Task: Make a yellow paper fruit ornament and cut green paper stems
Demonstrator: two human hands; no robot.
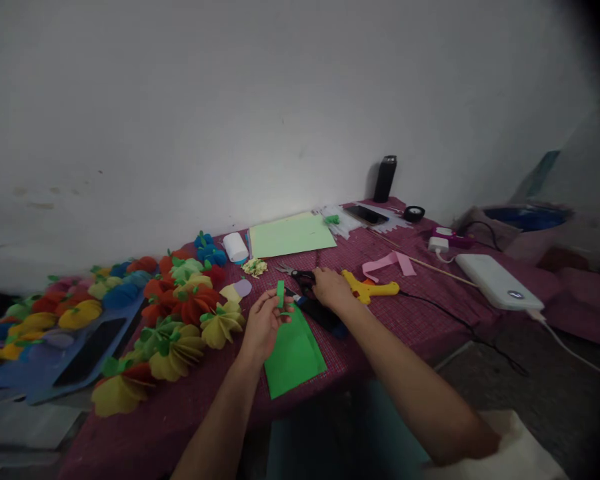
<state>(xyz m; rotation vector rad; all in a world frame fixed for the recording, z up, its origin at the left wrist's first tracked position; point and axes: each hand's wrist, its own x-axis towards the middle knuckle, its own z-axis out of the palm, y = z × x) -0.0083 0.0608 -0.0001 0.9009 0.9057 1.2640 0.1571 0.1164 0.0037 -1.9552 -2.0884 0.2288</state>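
My left hand [263,323] pinches a small green paper strip [281,293] upright between thumb and fingers. It hovers over the top of a bright green sheet [295,363], which lies near the table's front edge. My right hand [333,291] has its fingers closed at the handles of the dark-handled scissors [305,279], whose blades point left. Part of the handles is hidden by the fingers. Beneath the right hand and wrist lies a dark, long object [320,315], partly covered. A yellow glue gun [370,288] rests just right of the right hand.
Several colourful paper pumpkins [185,300] crowd the left side, by a dark phone [90,351]. Pale green sheets [293,237] and paper scraps [255,267] lie behind. At right are a pink strip [389,264], a power bank [500,281], cables and a black bottle [385,179].
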